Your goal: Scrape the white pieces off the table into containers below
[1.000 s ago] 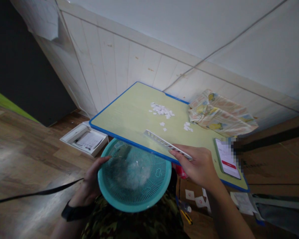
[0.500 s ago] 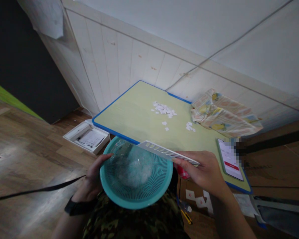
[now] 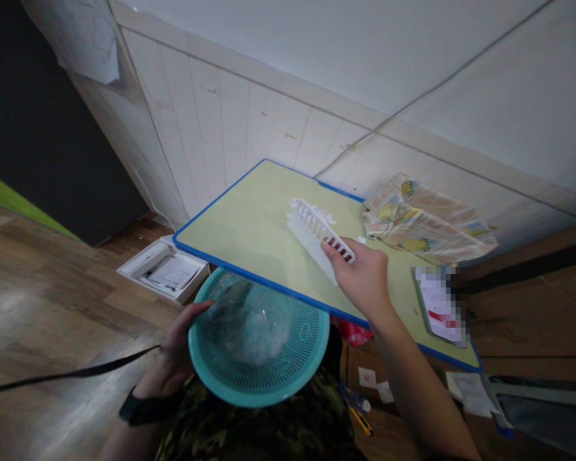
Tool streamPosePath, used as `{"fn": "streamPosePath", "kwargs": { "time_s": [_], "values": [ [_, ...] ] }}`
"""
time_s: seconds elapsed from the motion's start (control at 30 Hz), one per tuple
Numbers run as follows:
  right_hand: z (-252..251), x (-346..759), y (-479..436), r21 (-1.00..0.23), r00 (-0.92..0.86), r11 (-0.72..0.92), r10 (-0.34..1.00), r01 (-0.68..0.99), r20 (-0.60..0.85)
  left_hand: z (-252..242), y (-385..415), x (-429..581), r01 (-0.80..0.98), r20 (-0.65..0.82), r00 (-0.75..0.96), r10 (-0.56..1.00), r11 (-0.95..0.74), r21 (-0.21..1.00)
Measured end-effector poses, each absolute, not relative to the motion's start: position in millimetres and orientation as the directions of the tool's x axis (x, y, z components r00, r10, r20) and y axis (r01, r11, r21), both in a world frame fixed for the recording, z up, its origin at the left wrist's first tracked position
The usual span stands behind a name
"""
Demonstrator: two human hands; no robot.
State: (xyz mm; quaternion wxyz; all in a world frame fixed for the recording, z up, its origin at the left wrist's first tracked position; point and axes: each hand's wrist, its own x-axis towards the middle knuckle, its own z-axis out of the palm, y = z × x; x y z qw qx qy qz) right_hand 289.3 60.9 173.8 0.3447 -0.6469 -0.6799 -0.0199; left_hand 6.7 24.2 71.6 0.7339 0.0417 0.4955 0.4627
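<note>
My right hand point(image 3: 361, 275) grips one end of a white slotted plastic strip point(image 3: 312, 229) and holds it over the small green table point(image 3: 249, 224), right by a pile of white paper scraps point(image 3: 327, 218). My left hand point(image 3: 178, 346) clasps the rim of a teal mesh basket point(image 3: 258, 336) that sits in my lap below the table's near edge. A crumpled clear plastic bag point(image 3: 254, 326) lies in the basket.
A folded patterned cloth point(image 3: 425, 221) and a phone point(image 3: 440, 306) lie on the table's right side. On the wooden floor are an open white box point(image 3: 163, 269) to the left, paper slips and a yellow cutter point(image 3: 360, 419) beneath the table. A white panelled wall stands behind.
My right hand carried the white strip from the basket's rim forward over the table to the scrap pile. The left hand and basket stayed put.
</note>
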Motion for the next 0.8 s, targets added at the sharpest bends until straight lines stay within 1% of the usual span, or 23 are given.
{"fn": "streamPosePath", "kwargs": {
  "time_s": [0.1, 0.17, 0.27, 0.4, 0.57, 0.7, 0.8],
  "values": [
    [172.2, 283.9, 65.5, -0.380, 0.027, 0.168, 0.889, 0.910, 0.457, 70.8, 24.4, 6.3, -0.633, -0.674, 0.072, 0.735, 0.556, 0.538],
    [171.5, 283.2, 63.7, -0.378, 0.000, 0.184, 0.899, 0.907, 0.438, 70.0, 24.7, 5.8, -0.633, -0.666, 0.069, 0.743, 0.548, 0.546],
    [170.9, 285.5, 56.7, -0.414, -0.041, 0.230, 0.908, 0.881, 0.417, 68.8, 25.2, 4.7, -0.636, -0.654, 0.066, 0.753, 0.537, 0.554],
    [172.7, 289.3, 44.5, -0.482, -0.093, 0.296, 0.912, 0.825, 0.400, 65.2, 25.3, 2.4, -0.643, -0.634, 0.112, 0.765, 0.543, 0.540],
    [177.3, 291.3, 33.4, -0.534, -0.109, 0.306, 0.923, 0.788, 0.368, 61.3, 26.1, 1.0, -0.640, -0.637, 0.141, 0.758, 0.561, 0.526],
    [175.8, 296.1, 30.8, -0.523, -0.071, 0.293, 0.913, 0.800, 0.401, 60.0, 26.3, 1.6, -0.636, -0.639, 0.147, 0.755, 0.567, 0.524],
    [174.0, 300.7, 30.0, -0.508, -0.087, 0.303, 0.911, 0.806, 0.404, 60.0, 25.7, 2.0, -0.643, -0.627, 0.134, 0.767, 0.549, 0.534]
  ]
}}
